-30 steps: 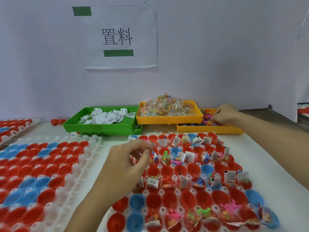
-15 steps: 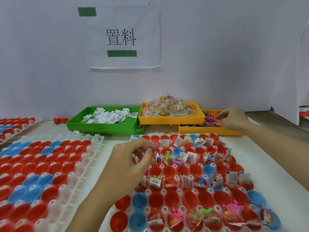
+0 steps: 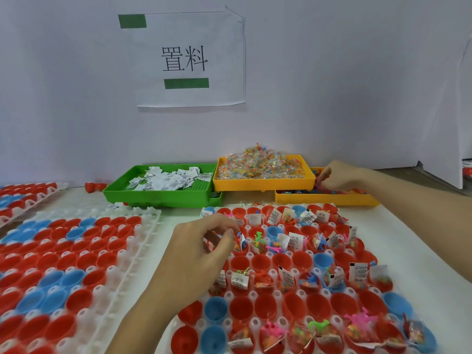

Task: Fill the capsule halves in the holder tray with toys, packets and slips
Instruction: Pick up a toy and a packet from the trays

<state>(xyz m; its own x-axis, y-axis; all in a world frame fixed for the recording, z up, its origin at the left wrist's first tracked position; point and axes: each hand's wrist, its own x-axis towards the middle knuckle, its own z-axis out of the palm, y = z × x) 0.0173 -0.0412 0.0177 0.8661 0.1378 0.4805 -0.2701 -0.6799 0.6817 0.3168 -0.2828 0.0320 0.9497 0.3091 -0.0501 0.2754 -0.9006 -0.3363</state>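
Observation:
The white holder tray [image 3: 255,322] of red and blue capsule halves lies in front of me. Several halves in its far rows and its near row hold small toys, clear packets and printed slips; several others are empty. My left hand [image 3: 201,251] hovers over the tray's left side with fingers curled and the thumb tip near the index finger. Whether it holds anything is unclear. My right hand [image 3: 339,175] reaches into the low yellow tray [image 3: 324,199], with fingers curled down among the coloured toys [image 3: 301,192].
A green tray [image 3: 158,198] of paper slips [image 3: 166,181] and a raised yellow tray [image 3: 263,184] heaped with packets [image 3: 260,164] stand at the back. A second holder tray [image 3: 138,251] of empty halves lies left, and a third [image 3: 23,195] sits far left. Wall with a sign [image 3: 189,60] stands behind.
Both hands stay almost where they were: the left over the holder tray, the right in the toy tray. The view shifts slightly.

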